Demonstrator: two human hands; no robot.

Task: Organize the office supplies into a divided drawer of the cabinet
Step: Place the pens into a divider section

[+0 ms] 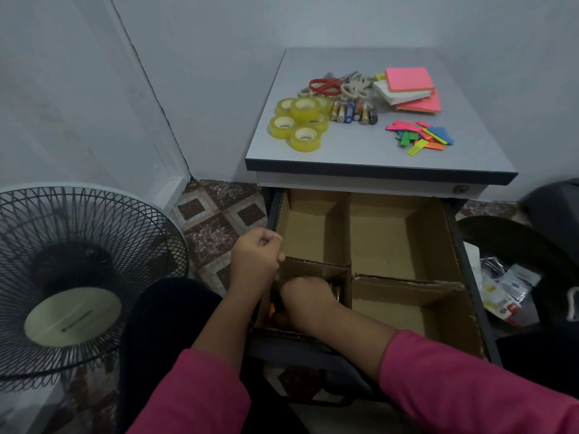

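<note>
The cabinet's open drawer point(438, 233) is split by cardboard dividers into several compartments. My right hand point(305, 297) reaches down into the front-left compartment, its fingertips hidden. A metallic cylinder point(337, 291) and an orange bit point(272, 308) show beside it. My left hand point(257, 255) is curled in a fist over the drawer's left edge, and nothing shows plainly in it. On the cabinet top point(360, 151) lie yellow tape rolls point(300, 120), batteries point(354, 112), red scissors point(326, 86), pink sticky-note pads point(410, 89) and coloured page flags point(421, 136).
A black floor fan point(78, 277) stands at the left, close to my knee. A dark bin point(513, 277) with plastic wrappers sits right of the drawer. White walls close in the corner behind the cabinet. The other compartments show bare cardboard.
</note>
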